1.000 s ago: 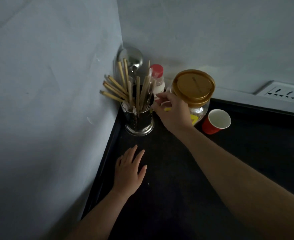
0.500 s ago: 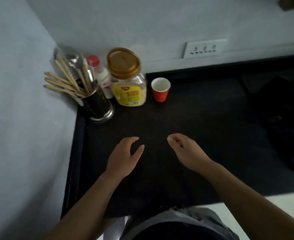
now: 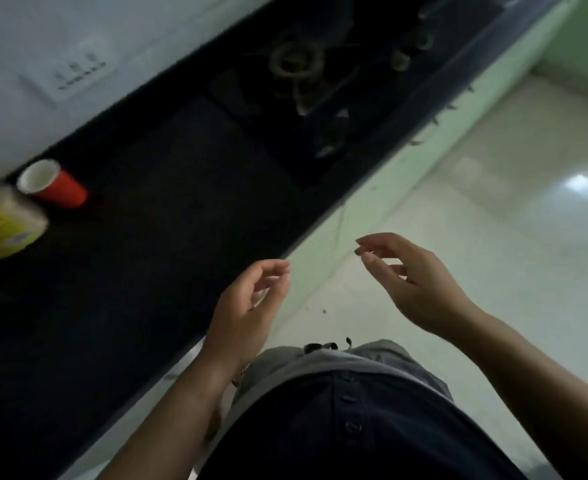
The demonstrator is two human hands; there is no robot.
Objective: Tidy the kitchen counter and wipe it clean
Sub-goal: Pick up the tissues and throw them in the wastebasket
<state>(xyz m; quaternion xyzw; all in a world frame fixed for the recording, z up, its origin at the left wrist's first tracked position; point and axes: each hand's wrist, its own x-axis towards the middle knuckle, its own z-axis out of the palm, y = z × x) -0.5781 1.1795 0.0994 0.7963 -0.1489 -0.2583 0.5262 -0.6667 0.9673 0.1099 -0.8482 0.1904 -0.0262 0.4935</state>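
Fingers slack, empty, on left hand and right hand; red cup sits far left of them. Likely light, crushable; hold mid-wall.

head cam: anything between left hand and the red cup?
Nothing. In the head view only bare black countertop runs between the left hand and the red cup; the yellow-labelled jar sits off that line, beside the cup.

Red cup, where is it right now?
In the head view, the small red paper cup stands at the far left of the black counter, by the white wall, beside the clear jar with a yellow label.
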